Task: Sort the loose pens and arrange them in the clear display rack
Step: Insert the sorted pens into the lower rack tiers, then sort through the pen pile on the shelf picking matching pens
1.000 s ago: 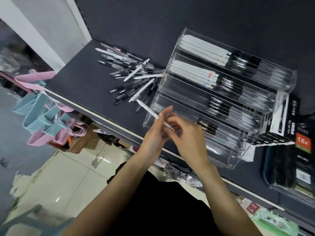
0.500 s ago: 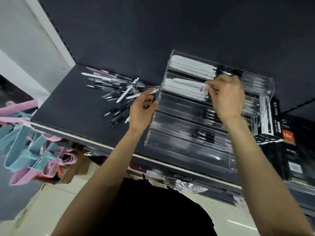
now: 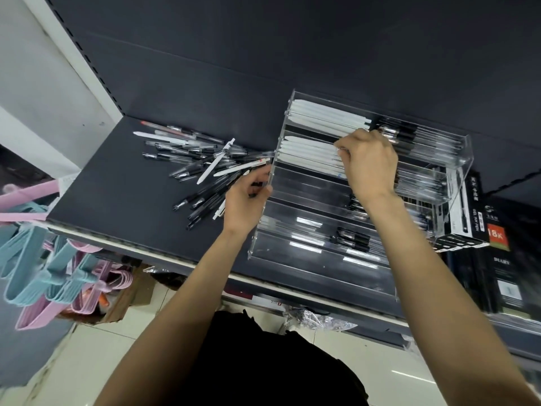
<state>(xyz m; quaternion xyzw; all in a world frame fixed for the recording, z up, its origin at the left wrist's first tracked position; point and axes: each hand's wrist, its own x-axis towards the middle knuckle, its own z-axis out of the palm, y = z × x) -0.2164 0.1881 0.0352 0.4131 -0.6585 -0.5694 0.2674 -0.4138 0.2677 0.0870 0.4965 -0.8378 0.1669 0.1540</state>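
The clear display rack (image 3: 295, 200) stands stepped on the dark shelf (image 3: 117, 186). White pens (image 3: 322, 120) fill the left of its top tier, and more white pens (image 3: 304, 152) lie in the second tier. Black pens (image 3: 352, 238) sit in the right halves. My right hand (image 3: 370, 165) reaches over the second tier, its curled fingertips pinching the end of a white pen there. Left of the rack lies the loose pile of black and white pens (image 3: 199, 168). My left hand (image 3: 247, 200) is at the pile's near edge beside the rack's left wall, its fingers curled on a black pen.
A black-and-white pen box (image 3: 468, 212) and dark diary boxes (image 3: 503, 262) crowd the shelf right of the rack. Pink and blue hangers (image 3: 44, 259) hang off the left below the shelf edge. A cardboard box (image 3: 131, 294) sits on the tiled floor.
Both hands held one white pen in front of the rack. My right hand carried it up to the second tier and stays there; my left hand went to the loose pile.
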